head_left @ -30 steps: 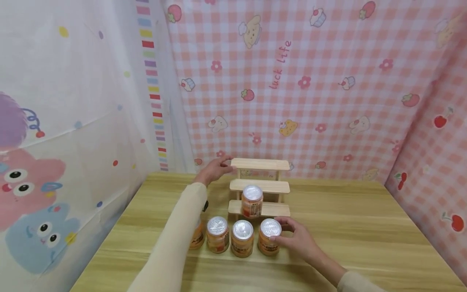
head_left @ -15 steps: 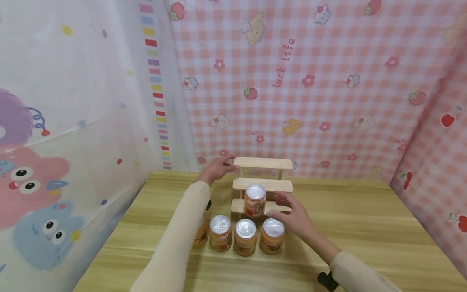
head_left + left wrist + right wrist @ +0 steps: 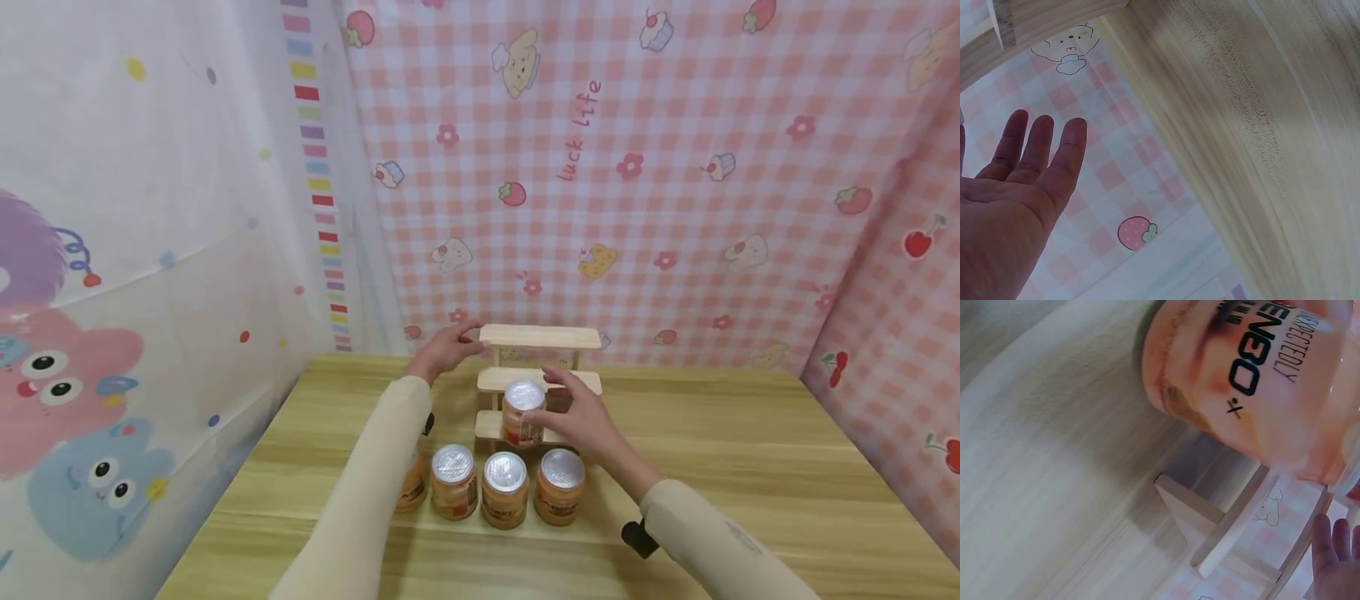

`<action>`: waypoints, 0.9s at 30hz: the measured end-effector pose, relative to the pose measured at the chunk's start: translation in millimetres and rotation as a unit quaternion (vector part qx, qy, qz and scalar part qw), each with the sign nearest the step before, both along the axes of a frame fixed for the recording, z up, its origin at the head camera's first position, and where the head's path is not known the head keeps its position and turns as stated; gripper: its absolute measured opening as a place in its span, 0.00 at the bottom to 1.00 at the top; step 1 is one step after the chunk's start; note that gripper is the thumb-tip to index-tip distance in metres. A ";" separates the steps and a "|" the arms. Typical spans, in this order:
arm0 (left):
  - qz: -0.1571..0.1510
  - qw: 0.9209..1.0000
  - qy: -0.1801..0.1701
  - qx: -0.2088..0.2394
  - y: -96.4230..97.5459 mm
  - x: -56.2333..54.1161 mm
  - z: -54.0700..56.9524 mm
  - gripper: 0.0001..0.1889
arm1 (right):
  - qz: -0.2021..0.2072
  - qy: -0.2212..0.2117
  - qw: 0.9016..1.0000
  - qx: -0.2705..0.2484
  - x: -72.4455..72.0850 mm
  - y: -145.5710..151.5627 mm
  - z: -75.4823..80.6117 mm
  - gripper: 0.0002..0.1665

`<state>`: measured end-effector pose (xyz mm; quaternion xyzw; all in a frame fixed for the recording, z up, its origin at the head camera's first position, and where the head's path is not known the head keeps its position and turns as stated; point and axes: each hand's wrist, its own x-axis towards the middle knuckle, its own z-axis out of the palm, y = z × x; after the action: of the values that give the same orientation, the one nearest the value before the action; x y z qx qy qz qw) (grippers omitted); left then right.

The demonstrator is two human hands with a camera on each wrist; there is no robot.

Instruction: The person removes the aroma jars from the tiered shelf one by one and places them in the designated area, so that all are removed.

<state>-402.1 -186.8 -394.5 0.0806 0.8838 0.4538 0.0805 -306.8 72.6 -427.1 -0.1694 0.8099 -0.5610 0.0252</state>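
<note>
A small three-tier wooden shelf stands at the back of the table. My left hand holds the left end of its top board between thumb and forefinger; in the left wrist view the other fingers stretch out straight. An orange jar with a silver lid stands on the lowest board. My right hand reaches around that jar's right side, thumb across its front and forefinger behind the lid; a firm grip cannot be made out. The right wrist view shows straight fingers at the lower right.
Several similar jars stand in a row before the shelf, among them a right-hand jar, a middle jar and a left jar. The left sleeve partly hides another jar. Checked cloth hangs behind the table.
My right hand has left the right-hand jar of the front row and moved up to the jar on the lowest board. My left hand has stayed at the shelf's top board.
</note>
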 end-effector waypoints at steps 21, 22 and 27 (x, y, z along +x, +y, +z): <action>-0.008 1.000 0.015 -0.001 0.0 0.6 1.2 0.30 | -0.030 -0.048 0.998 -0.035 -5.4 -20.4 -2.5 0.40; -0.009 1.000 0.013 -0.002 0.3 0.3 1.1 0.30 | -0.031 -0.050 0.998 -0.037 -5.5 -20.2 -2.3 0.40; -0.007 1.000 0.002 0.005 3.2 0.3 1.4 0.31 | -0.042 -0.058 0.997 -0.031 -4.8 -17.3 0.3 0.39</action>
<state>-401.7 -183.5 -393.1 0.0879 0.8811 0.4574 0.0817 -311.7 55.3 -426.7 -0.1031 0.7960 -0.5949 0.0434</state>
